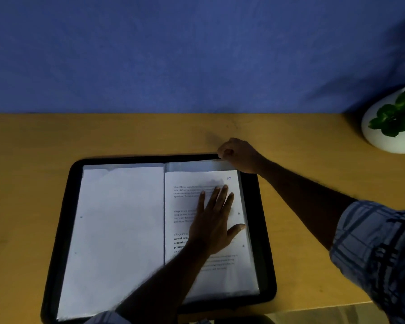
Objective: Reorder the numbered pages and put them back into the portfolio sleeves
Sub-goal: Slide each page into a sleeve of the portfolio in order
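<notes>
Head view: the portfolio (251,197) lies open at the surface's (33,148) 6 o'clock. Its 3 o'clock sleeve (197,166) holds page 10 (189,180), where the left hand (214,223) presses flat, fingers straight; the right hand (240,155) pinches that sleeve's 12 o'clock edge.

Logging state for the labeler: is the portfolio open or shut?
Open. The portfolio lies spread flat on the table: blank sheet left, page 10 right under the left hand; right hand pinches the sleeve.

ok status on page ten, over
Left hand flat on page 10. Right hand pinching sleeve top corner. Portfolio open, nothing in the way.
</notes>
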Demonstrator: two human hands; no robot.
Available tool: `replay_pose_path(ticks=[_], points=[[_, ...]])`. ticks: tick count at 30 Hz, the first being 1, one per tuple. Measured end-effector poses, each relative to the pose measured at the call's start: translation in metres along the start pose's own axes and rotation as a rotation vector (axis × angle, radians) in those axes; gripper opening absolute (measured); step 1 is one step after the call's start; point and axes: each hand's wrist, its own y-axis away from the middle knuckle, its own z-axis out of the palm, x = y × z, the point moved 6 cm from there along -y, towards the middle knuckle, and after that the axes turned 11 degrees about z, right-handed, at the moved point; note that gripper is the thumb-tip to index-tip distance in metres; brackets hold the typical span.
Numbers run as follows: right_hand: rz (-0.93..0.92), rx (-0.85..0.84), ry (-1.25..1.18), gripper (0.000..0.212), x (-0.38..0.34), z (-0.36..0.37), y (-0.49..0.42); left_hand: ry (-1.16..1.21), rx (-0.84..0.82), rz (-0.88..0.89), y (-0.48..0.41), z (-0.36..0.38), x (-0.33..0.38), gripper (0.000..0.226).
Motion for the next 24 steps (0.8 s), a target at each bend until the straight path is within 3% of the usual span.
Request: replay_pose_path(ticks=[10, 19, 24], points=[[0.088, 0.23, -0.065, 0.031, 0.02, 0.055, 0.09, -0.002, -0.049, -0.06, 0.051, -0.024, -0.045, 0.084], [0.206, 0.175, 0.209, 0.083, -0.007, 0.136, 0.163, -0.012, 0.004, -0.179, 0.129, -0.042, -0.091, 0.07], [0.307, 0.195, 0.301, 0.102, -0.001, 0.156, 0.182, -0.01, -0.037, -0.205, 0.164, -0.034, -0.105, 0.074]])
